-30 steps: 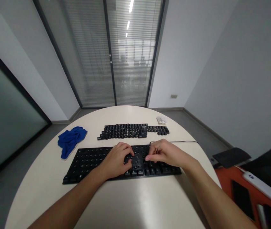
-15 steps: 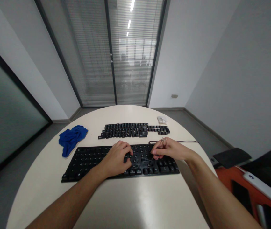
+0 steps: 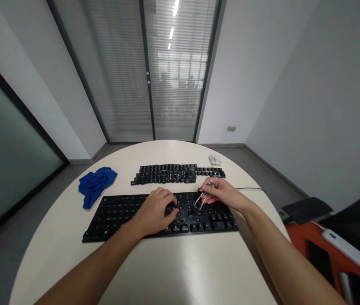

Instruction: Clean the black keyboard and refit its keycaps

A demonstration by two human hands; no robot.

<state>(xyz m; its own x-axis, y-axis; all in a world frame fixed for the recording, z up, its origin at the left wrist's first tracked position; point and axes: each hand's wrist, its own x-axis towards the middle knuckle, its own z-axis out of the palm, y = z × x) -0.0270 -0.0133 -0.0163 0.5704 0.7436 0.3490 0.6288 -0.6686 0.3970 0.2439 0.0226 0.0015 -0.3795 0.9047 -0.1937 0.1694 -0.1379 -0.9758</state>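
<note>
A black keyboard (image 3: pixel 119 210) lies across the table, most of its keycaps off; some remain along the lower right. On its middle rests my left hand (image 3: pixel 160 210), open, thumb and index finger apart with nothing between them. Over the keyboard's right part, my right hand (image 3: pixel 222 193) is closed around a wire keycap puller (image 3: pixel 200 202). The puller's two wire prongs point down toward the keys, with no keycap visible between them. Removed keycaps (image 3: pixel 167 173) are laid out in rows behind the keyboard.
A crumpled blue cloth (image 3: pixel 97 183) lies at the table's left. At the back right is a small clear plastic bag (image 3: pixel 215 160). The keyboard cable (image 3: pixel 249 187) runs off the right edge. An orange seat (image 3: pixel 309 241) with a white power strip (image 3: pixel 351 250) stands to the right.
My right hand has lifted and moved slightly away from me, bringing the puller's wire prongs into clear sight. My left hand stays on the keyboard, its thumb shifted slightly.
</note>
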